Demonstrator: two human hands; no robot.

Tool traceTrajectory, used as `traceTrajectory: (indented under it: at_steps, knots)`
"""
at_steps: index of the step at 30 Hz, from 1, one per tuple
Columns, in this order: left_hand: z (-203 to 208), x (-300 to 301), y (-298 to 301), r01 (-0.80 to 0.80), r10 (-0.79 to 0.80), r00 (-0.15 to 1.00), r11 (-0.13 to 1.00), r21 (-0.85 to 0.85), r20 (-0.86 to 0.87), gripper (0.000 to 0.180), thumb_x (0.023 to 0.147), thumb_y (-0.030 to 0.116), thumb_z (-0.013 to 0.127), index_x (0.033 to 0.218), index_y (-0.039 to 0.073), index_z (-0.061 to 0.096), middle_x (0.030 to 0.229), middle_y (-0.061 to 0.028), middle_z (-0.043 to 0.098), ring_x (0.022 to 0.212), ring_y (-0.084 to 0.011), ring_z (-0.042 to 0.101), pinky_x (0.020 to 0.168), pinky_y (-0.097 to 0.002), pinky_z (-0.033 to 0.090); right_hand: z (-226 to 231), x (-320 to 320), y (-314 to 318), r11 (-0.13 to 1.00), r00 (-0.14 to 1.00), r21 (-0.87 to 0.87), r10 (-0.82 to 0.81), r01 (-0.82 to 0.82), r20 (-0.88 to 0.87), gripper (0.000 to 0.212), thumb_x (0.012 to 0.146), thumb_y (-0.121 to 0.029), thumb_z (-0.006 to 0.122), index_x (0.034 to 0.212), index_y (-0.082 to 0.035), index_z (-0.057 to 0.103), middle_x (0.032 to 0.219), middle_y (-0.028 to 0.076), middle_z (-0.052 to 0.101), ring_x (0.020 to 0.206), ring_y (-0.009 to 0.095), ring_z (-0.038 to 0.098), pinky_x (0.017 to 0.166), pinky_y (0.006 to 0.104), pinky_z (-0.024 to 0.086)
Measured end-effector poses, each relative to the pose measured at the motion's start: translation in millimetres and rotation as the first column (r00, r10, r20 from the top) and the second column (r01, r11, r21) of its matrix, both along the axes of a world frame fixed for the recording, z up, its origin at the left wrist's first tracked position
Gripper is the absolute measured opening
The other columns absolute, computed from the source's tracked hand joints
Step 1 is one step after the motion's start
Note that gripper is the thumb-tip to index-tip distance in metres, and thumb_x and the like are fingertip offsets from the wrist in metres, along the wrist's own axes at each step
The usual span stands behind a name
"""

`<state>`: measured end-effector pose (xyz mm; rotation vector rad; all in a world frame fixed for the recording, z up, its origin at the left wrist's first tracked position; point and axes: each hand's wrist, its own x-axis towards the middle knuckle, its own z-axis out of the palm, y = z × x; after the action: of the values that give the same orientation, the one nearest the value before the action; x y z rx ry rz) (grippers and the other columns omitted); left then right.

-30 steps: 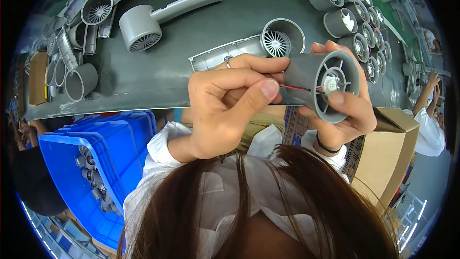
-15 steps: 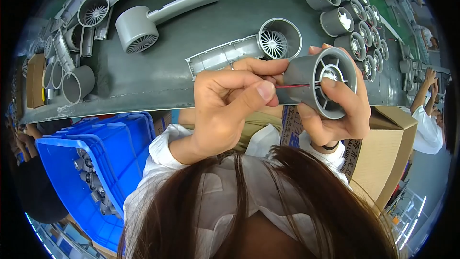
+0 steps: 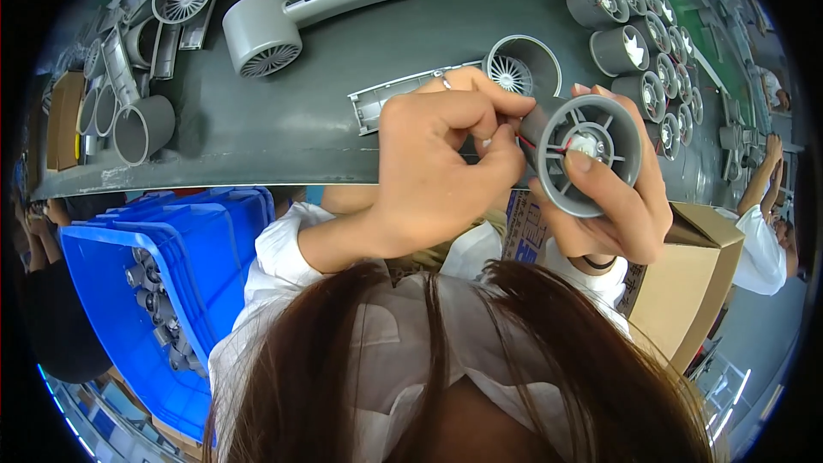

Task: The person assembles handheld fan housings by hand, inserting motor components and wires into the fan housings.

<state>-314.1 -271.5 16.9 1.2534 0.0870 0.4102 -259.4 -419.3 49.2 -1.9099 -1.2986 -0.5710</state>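
So the biggest thing here is the dark green table point(image 3: 283, 129), then the blue crate point(image 3: 210, 266) by the person's left side, stacked with others and holding a heap of small grey parts point(image 3: 160, 313). On the right there's a cardboard box point(image 3: 677, 291), flaps up, can't see what's inside. Up on the table a grey housing with a long handle point(image 3: 261, 34) lies left of middle. The grey cylinder point(image 3: 591, 124) is up in the air by the table's near edge: right hand point(image 3: 639, 214) wrapped round it, thumb on the white hub point(image 3: 585, 142). Its spoked end faces up at the camera, and the long axis runs back from there, far end off to the upper left. Smallest bit is a red wire point(image 3: 528, 142) going to the left hand point(image 3: 446, 163); those fingers are curled in tight, but can't tell if they're really pinching it.
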Motion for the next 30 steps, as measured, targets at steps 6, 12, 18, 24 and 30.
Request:
traceTrajectory:
  at_steps: [6,12,18,24,30]
  knots:
    - [-9,8,2,-0.054,0.059,0.998,0.969,0.242,-0.015,0.014,0.066,-0.004,0.061,0.056,-0.003,0.052,0.071,-0.0128,0.064,0.059,-0.0167,0.056,0.052,-0.0274,0.042,-10,7,8,0.992,0.999,0.12,-0.031,0.033,-0.016,0.038,0.052,0.005,0.078,0.088,-0.006,0.07,0.097,0.03,0.062,0.082,0.036,0.067,0.07,0.0346,0.055]
    - [-6,0,12,-0.024,-0.005,0.998,0.888,0.46,0.061,0.007,0.073,-0.007,0.065,0.07,-0.006,0.059,0.091,-0.0144,0.065,0.074,-0.0155,0.061,0.065,-0.0248,0.049,-7,10,5,0.991,0.999,0.131,-0.011,0.006,0.037,0.036,0.054,0.006,0.078,0.088,-0.002,0.069,0.098,0.033,0.061,0.081,0.037,0.068,0.07,0.0369,0.057]
    - [-9,-15,25,-0.358,0.292,0.932,0.651,0.67,0.214,0.029,0.068,0.004,0.077,0.094,-0.002,0.066,0.099,-0.0145,0.065,0.073,-0.0199,0.062,0.064,-0.0274,0.05,3,29,-5,0.993,0.98,-0.015,-0.114,0.118,0.161,0.041,0.048,0.008,0.073,0.087,-0.004,0.07,0.101,0.031,0.062,0.082,0.035,0.068,0.07,0.0348,0.056]
    - [-25,-21,42,-0.36,0.248,0.928,0.409,0.838,0.278,0.041,0.061,0.011,0.08,0.098,0.001,0.064,0.112,-0.0154,0.06,0.102,-0.033,0.054,0.082,-0.0405,0.046,14,35,1,0.97,0.95,-0.204,-0.062,0.129,0.307,0.041,0.046,0.007,0.069,0.086,-0.005,0.07,0.101,0.025,0.063,0.084,0.033,0.067,0.07,0.0331,0.056]
    - [-28,-6,31,-0.204,0.194,0.97,0.324,0.924,0.146,0.04,0.061,0.01,0.079,0.098,0.007,0.064,0.111,-0.0105,0.061,0.108,-0.0312,0.053,0.088,-0.039,0.042,20,38,13,0.948,0.977,-0.316,0.024,0.046,0.214,0.038,0.048,0.006,0.069,0.085,-0.004,0.068,0.101,0.025,0.063,0.084,0.033,0.066,0.068,0.0336,0.055]
